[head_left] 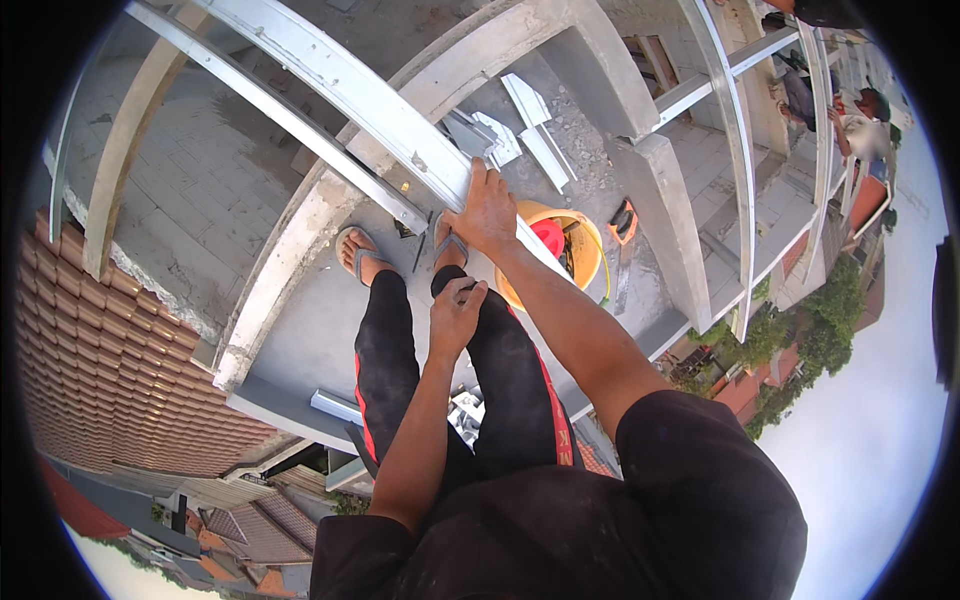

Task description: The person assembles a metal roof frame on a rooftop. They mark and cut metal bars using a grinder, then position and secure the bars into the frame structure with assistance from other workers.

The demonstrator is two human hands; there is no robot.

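My right hand [484, 212] is wrapped over the edge of a long white metal channel [340, 82], which slopes from the upper left down past my feet. Its lower end passes in front of an orange-yellow bucket [590, 232] holding a red round item [546, 238] and dark tools I cannot make out. Over my knee lies my left hand [456, 318], thumb and fingers apart and slightly bent, with nothing visible in it. A handsaw [623, 222] with an orange and black handle rests on the floor right of the bucket.
A thinner metal bar [290, 125] runs beside the channel. Concrete beams [290, 250] frame the ledge under my sandalled feet. Metal offcuts [540, 125] and rubble lie ahead. Upright metal frames [735, 150] stand at right, another person [860, 130] beyond. Roof tiles [120, 350] slope at left.
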